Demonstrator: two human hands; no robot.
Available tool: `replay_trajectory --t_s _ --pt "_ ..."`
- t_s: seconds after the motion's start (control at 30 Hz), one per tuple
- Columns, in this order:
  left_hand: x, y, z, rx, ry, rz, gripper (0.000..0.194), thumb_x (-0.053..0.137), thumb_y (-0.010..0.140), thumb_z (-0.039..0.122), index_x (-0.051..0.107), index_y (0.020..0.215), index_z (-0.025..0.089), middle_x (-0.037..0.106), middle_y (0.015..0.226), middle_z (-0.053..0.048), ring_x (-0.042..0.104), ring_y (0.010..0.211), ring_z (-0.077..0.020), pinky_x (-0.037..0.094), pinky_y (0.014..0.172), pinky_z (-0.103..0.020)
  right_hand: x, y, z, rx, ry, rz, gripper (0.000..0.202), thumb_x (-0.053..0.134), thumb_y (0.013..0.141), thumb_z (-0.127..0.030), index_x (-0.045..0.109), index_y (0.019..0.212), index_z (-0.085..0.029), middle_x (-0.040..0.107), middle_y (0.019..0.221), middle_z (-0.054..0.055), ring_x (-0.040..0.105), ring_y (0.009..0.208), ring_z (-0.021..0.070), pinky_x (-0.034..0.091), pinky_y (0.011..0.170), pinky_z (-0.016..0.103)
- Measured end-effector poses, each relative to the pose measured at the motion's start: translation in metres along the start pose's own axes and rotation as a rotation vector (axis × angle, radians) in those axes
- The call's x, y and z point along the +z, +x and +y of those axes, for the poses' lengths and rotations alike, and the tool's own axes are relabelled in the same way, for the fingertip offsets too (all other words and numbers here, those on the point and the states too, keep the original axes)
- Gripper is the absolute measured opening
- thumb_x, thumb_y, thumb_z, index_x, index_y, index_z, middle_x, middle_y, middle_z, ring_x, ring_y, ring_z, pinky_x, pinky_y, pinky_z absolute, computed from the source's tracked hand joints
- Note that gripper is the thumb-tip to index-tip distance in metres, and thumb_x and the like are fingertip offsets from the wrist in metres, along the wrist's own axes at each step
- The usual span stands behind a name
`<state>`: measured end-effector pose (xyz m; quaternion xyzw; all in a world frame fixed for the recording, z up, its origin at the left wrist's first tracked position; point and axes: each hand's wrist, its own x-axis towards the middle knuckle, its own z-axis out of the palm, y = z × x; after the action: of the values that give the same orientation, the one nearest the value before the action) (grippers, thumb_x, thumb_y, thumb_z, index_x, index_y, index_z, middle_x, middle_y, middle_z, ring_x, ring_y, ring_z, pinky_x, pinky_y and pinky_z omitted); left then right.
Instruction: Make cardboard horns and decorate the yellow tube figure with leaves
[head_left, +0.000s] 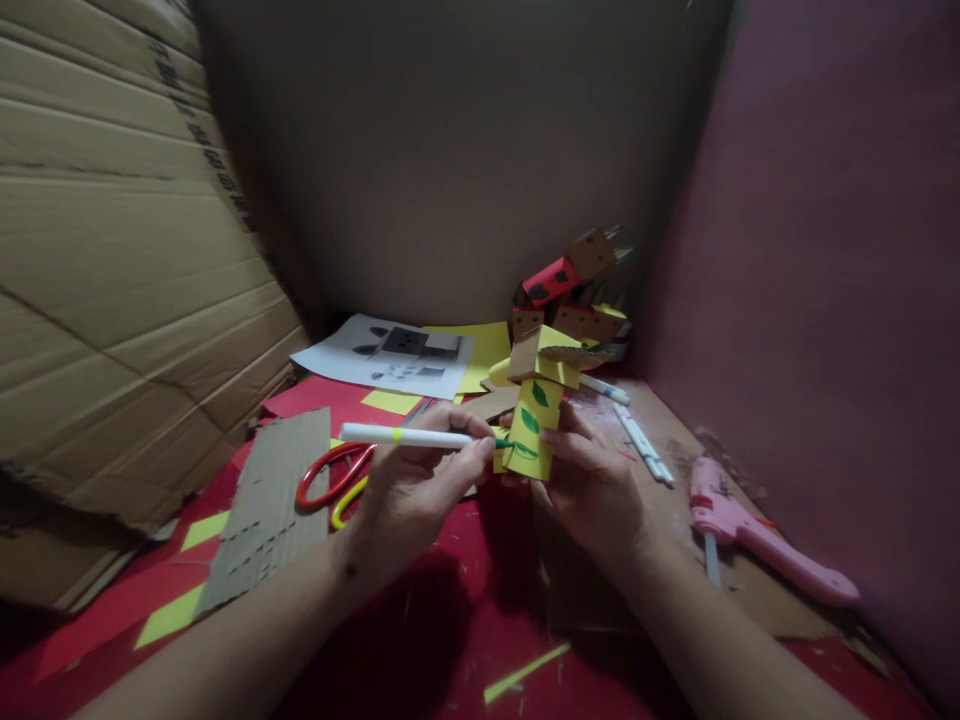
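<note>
My left hand (420, 475) is closed around a white felt-tip marker (405, 436) with a yellow-green band. Its green tip touches the lower part of a yellow paper-covered cardboard piece (551, 395). Two filled green leaf shapes run down that face, and below them is a leaf outline with partial fill. My right hand (596, 480) grips the yellow piece from its right side, fingers partly hidden behind it. A folded cardboard and yellow section tops the piece. Scissors (334, 475) with red and yellow handles lie beside my left hand.
A corrugated cardboard strip (262, 510) lies at left, near a printed sheet (390, 355). Capped markers (643, 443) and a pink glue gun (765, 540) rest on the right. Behind stand small decorated cardboard boxes (562, 280). A large cardboard sheet (112, 280) rises at left.
</note>
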<state>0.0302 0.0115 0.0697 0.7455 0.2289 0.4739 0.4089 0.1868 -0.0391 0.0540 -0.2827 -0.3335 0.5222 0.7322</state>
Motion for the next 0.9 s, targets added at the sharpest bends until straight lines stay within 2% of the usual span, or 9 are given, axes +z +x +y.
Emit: replay_trajectory --t_s 0.27,0.43,0.73,0.9 --pt "0.0005 0.0005 0.0008 0.025 0.019 0.002 0.007 0.06 0.085 0.022 0.062 0.079 0.019 0.058 0.062 0.004 0.052 0.055 -0.0084 0.041 0.05 -0.018 0.0003 -0.0002 -0.0015 -0.006 -0.003 0.004 0.031 0.063 0.07 -0.015 0.068 0.1 -0.023 0.072 0.084 0.001 0.065 0.069 0.0176 0.056 0.061 0.028" --pt "0.0021 0.0007 0.0038 0.009 -0.014 -0.015 0.007 0.06 0.085 0.022 0.063 0.08 0.019 0.057 0.061 0.004 0.051 0.056 -0.0081 0.043 0.051 -0.017 -0.0002 -0.0005 -0.0004 -0.011 -0.001 0.009 0.028 0.064 0.069 -0.015 0.068 0.096 -0.022 0.072 0.084 0.001 0.064 0.064 0.0152 0.055 0.059 0.027" --pt "0.0013 -0.0012 0.0016 0.014 -0.006 -0.026 0.006 0.06 0.085 0.022 0.063 0.08 0.019 0.058 0.063 0.003 0.054 0.057 -0.0094 0.044 0.053 -0.02 0.0004 -0.0003 -0.001 -0.008 -0.012 -0.002 0.032 0.064 0.069 -0.016 0.068 0.1 -0.025 0.072 0.085 0.0 0.065 0.068 0.0167 0.056 0.063 0.029" --pt "0.0025 -0.0012 0.0041 -0.003 -0.019 -0.012 0.007 0.059 0.086 0.022 0.062 0.08 0.02 0.058 0.062 0.004 0.053 0.057 -0.0094 0.043 0.051 -0.019 -0.0003 0.0009 0.0002 -0.008 -0.012 -0.006 0.027 0.064 0.07 -0.016 0.067 0.095 -0.024 0.071 0.083 0.0 0.066 0.069 0.0178 0.056 0.06 0.03"
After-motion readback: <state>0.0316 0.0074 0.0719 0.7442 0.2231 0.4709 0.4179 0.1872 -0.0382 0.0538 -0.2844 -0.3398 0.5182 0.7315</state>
